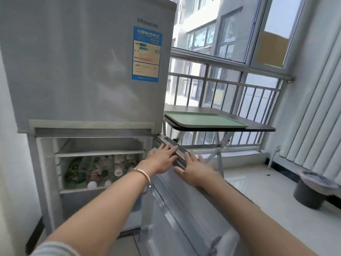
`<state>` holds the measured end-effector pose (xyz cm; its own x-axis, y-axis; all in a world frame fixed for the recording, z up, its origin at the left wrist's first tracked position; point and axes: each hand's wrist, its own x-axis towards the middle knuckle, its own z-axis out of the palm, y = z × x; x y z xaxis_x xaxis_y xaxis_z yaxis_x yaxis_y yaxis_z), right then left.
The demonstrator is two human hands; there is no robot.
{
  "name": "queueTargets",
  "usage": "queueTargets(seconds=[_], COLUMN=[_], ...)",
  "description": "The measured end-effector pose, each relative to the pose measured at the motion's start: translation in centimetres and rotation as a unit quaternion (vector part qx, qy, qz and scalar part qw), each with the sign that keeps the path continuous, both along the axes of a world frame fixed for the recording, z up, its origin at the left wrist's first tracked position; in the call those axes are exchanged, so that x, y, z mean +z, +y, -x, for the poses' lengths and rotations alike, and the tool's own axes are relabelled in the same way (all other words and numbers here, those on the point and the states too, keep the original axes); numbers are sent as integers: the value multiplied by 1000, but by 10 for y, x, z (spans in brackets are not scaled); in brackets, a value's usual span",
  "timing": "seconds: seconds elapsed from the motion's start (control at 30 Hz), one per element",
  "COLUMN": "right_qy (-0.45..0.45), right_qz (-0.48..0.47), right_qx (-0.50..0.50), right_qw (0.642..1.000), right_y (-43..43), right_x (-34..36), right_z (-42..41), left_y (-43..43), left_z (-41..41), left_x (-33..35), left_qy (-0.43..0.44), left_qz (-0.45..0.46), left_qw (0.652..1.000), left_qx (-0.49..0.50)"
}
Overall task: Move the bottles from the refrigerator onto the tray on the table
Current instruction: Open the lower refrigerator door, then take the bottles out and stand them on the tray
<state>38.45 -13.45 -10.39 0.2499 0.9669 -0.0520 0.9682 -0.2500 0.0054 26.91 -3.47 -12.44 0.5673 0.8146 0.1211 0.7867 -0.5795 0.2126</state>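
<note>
A silver refrigerator point(83, 71) stands at the left with its lower door point(184, 209) swung open toward me. Several bottles point(96, 170) lie on their sides on a shelf inside, caps facing out. My left hand point(162, 157), with a bracelet on the wrist, rests flat on the top edge of the open door. My right hand point(195, 169) lies flat on the same edge, just to the right. Neither hand holds anything. A pale green tray point(204, 120) sits empty on the dark folding table point(258, 127) to the right of the refrigerator.
A metal railing point(230, 84) and large windows run behind the table. A white radiator point(317, 117) lines the right wall. A dark waste bin point(311, 189) with a liner stands on the floor at the right.
</note>
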Motion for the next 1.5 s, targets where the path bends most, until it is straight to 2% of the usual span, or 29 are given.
queueTargets(seconds=[0.17,0.5,0.63,0.7,0.9,1.0,1.1,1.27,1.5], right_qy=[-92,-78,-84,-82,10,89,138,126,87], right_qz=[-65,-80,-238,-266,-225,-177,-106,13,76], right_qx=[-52,-103,-23,40,144,152,117,70,45], right_qw=[992,988,967,960,964,968,978,990,992], right_y=[-2,10,31,51,127,158,186,227,278], right_x=[-14,-18,-21,-25,-63,-86,-117,-163,-183], right_z=[-32,-61,-23,11,117,152,168,160,134], left_y=[-5,-3,16,32,90,111,131,162,191], left_z=[-26,-34,-3,21,112,152,182,190,155], left_x=[-15,-11,-21,-28,-54,-75,-100,-131,-150], left_qy=[-32,-26,-62,-79,-53,-11,11,17,-17], left_qz=[-6,26,23,45,50,57,103,138,127], left_qw=[999,999,998,995,993,992,986,981,983], left_qx=[17,-11,9,29,97,116,127,132,129])
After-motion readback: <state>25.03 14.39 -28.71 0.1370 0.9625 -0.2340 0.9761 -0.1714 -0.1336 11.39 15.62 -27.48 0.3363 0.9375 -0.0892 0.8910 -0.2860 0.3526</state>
